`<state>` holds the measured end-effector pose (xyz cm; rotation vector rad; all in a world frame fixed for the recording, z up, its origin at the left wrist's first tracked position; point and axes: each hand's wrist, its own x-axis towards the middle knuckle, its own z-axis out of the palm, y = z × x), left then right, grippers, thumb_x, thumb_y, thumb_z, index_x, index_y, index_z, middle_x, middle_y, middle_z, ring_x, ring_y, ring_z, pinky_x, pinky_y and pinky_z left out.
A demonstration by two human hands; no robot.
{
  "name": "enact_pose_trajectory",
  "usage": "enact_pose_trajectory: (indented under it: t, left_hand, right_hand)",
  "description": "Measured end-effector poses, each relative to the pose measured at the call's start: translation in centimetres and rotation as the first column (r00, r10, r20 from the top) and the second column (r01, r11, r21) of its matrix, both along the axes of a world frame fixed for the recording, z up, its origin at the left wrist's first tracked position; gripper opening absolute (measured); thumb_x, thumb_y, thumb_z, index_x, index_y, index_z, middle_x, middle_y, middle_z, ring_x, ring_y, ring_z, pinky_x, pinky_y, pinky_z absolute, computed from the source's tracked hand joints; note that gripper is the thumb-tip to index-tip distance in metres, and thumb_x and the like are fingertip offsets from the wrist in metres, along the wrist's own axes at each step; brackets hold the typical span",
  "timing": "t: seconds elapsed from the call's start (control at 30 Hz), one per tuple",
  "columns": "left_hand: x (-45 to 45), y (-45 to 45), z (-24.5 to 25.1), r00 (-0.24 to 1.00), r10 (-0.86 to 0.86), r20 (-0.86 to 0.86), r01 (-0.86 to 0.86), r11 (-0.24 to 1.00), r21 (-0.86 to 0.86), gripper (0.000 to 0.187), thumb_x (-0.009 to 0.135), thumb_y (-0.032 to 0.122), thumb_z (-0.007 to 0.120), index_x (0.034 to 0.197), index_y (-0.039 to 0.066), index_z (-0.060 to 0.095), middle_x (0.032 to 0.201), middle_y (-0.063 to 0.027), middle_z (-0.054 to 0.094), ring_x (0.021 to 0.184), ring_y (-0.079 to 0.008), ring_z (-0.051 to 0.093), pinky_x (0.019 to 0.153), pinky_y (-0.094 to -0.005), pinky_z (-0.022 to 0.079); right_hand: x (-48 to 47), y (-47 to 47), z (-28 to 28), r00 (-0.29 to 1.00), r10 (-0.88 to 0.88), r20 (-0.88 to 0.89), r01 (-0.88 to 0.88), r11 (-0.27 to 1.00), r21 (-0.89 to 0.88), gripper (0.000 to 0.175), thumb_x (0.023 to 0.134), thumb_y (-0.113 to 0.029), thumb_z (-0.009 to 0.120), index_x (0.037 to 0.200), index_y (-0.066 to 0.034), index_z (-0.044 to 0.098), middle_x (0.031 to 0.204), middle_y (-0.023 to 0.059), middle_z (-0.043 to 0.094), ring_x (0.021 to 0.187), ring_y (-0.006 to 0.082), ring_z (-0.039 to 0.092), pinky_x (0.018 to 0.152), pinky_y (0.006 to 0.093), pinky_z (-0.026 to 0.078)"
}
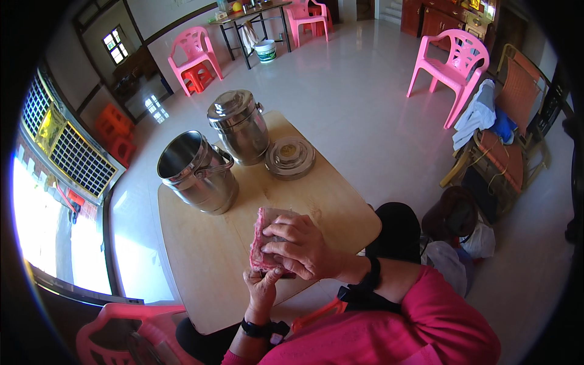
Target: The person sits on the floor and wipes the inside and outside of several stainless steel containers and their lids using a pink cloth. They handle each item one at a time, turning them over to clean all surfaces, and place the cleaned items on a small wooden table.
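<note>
A cloth with a pink edge (pixel 258 242) is held at the near part of the small wooden table (pixel 191 255). My right hand (pixel 299 246) presses on top of it with the fingers bent. From below, my left hand (pixel 262 287) grips its near side, thumb up; something dark shows between, too hidden to name. Beyond the hands stands an uncovered stainless steel pail (pixel 205 182) with its handle lowered to the side. Behind it is a second steel pail (pixel 242 132) with its lid on. A loose steel lid (pixel 290 158) lies beside that pail.
Pink plastic armchairs (pixel 196 52) stand around the room, another pink armchair (pixel 451 68) at the right. A reclining chair (pixel 502 150) holds clothes. Plastic bags (pixel 445 262) lie on the floor at the right. A red chair (pixel 132 315) touches the table's near left side.
</note>
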<state>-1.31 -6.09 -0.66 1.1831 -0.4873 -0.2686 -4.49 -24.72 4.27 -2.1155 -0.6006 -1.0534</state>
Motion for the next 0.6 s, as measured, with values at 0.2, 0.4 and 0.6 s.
enact_pose_trajectory:
  t: [0.2, 0.4, 0.6]
  left_hand:
    - [0.0, 0.0, -0.5, 1.0, -0.004, -0.012, 0.004, 1.0, -0.024, 0.023, 0.089, 0.018, 0.083, 0.103, 0.001, 0.074, 0.094, -0.0029, 0.075, 0.086, -0.0133, 0.07, 0.077, -0.0312, 0.06]
    - [0.0, 0.3, -1.0, 0.999, 0.033, -0.028, -0.034, 0.999, -0.014, 0.028, 0.087, 0.018, 0.085, 0.106, 0.001, 0.075, 0.096, -0.0028, 0.075, 0.088, -0.0123, 0.069, 0.079, -0.0306, 0.059]
    - [-0.1, 0.1, -0.2, 0.999, 0.041, -0.018, -0.04, 0.999, 0.009, 0.023, 0.088, 0.018, 0.085, 0.099, 0.001, 0.076, 0.092, -0.0023, 0.075, 0.087, -0.0123, 0.069, 0.079, -0.0303, 0.058]
  right_hand:
    - [0.0, 0.1, 0.0, 1.0, 0.014, 0.003, -0.014, 1.0, 0.025, 0.031, 0.086, -0.015, 0.07, 0.117, -0.01, 0.07, 0.13, 0.0122, 0.062, 0.121, 0.033, 0.057, 0.101, 0.0479, 0.043]
    - [0.0, 0.0, -0.3, 1.0, 0.01, -0.008, -0.01, 1.0, 0.028, 0.032, 0.085, -0.016, 0.069, 0.117, -0.0104, 0.069, 0.13, 0.0119, 0.061, 0.121, 0.0342, 0.056, 0.102, 0.0481, 0.042]
    - [0.3, -0.1, -0.3, 1.0, 0.017, -0.001, -0.017, 0.999, 0.029, 0.033, 0.085, -0.015, 0.069, 0.117, -0.01, 0.069, 0.13, 0.0117, 0.061, 0.121, 0.0345, 0.057, 0.1, 0.0476, 0.042]
